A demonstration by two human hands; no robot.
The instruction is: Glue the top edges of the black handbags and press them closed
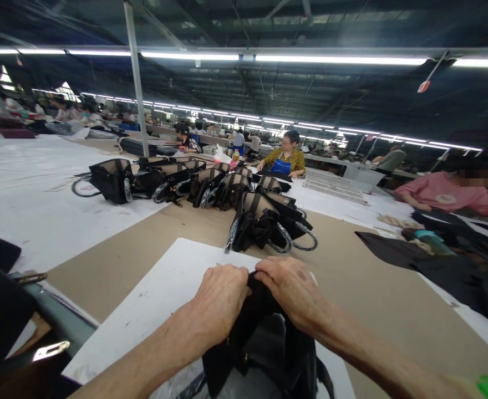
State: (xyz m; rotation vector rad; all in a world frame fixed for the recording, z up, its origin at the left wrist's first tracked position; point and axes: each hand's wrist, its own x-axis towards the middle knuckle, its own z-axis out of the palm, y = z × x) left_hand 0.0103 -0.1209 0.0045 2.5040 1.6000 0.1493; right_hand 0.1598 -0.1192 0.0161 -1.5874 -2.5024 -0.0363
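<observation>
A black handbag [264, 338] stands in front of me over a white board [156, 299]. My left hand [223, 296] pinches the bag's upper edge from the left, fingers curled over it. Close beside it, my right hand [289, 291] grips the same edge, thumb toward the left hand. Both sets of fingertips are partly hidden by the hands and fabric. Just beyond my hands sits another black and beige handbag [254, 224], its handles wrapped in clear plastic.
Several finished-looking handbags [113, 180] stand across the table. Black pieces with gold hardware [50, 350] lie at the lower left. Dark fabric [456, 266] is spread at the right. A person in a blue apron [282, 166] and another in pink [447, 191] work at the table.
</observation>
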